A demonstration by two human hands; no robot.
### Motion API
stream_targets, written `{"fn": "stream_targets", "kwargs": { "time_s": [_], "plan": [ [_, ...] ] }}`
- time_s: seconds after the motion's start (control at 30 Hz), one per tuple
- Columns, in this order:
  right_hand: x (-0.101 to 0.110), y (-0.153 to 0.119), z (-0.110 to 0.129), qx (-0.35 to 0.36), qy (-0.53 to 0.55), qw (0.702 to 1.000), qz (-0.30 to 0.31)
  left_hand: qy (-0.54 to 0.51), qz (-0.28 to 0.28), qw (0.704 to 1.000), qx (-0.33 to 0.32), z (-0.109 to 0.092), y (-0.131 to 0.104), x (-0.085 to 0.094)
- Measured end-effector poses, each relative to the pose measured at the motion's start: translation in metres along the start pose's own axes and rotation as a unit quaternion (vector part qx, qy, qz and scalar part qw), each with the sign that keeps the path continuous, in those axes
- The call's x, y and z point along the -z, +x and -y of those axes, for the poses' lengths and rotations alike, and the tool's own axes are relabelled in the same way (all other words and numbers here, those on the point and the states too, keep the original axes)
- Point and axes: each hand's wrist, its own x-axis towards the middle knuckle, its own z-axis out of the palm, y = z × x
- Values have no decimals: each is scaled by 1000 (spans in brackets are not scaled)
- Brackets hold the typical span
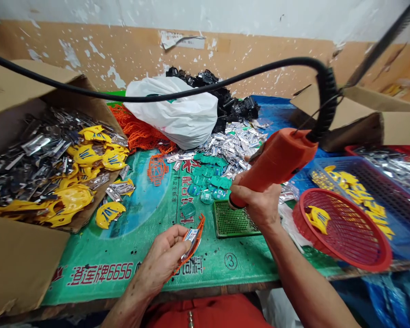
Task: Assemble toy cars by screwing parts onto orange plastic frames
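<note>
My right hand grips an orange electric screwdriver, its tip pointing down over a small green perforated tray. A black coiled cable runs up from the tool's rear. My left hand holds a curved orange plastic piece with a silver foil-like part against it, low over the green printed mat. A small pile of teal plastic parts lies just beyond the tray.
A cardboard box at left holds silver and yellow parts. A red round basket with one yellow part and a blue basket sit at right. A white plastic bag, black parts and silver pieces lie behind.
</note>
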Motion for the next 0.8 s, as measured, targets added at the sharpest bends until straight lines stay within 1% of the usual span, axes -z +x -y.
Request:
{"fn": "stream_targets", "kwargs": {
  "time_s": [0.1, 0.27, 0.43, 0.53, 0.6, 0.67, 0.8],
  "plan": [
    [5, -2, 4, -7, 13, 1000, -3, 1, -4, 1000, 1, 0, 0, 0],
    [12, -11, 9, -6, 38, 999, 20, 8, -11, 1000, 9, -2, -1, -1],
    [12, -19, 10, -6, 70, 997, 25, 16, -9, 1000, 1, -2, 0, -1],
    [12, -19, 13, -4, 68, 997, 22, 24, -6, 1000, -4, 0, 2, 0],
    [11, -19, 19, -4, 70, 997, 16, 34, -1, 999, -8, 2, 2, -1],
    [9, -20, 28, -6, 98, 995, 17, 47, 4, 999, -23, 1, 2, -3],
    [-2, -29, 52, -12, 161, 986, 41, 72, 7, 996, -51, -4, -2, -8]
  ]
}}
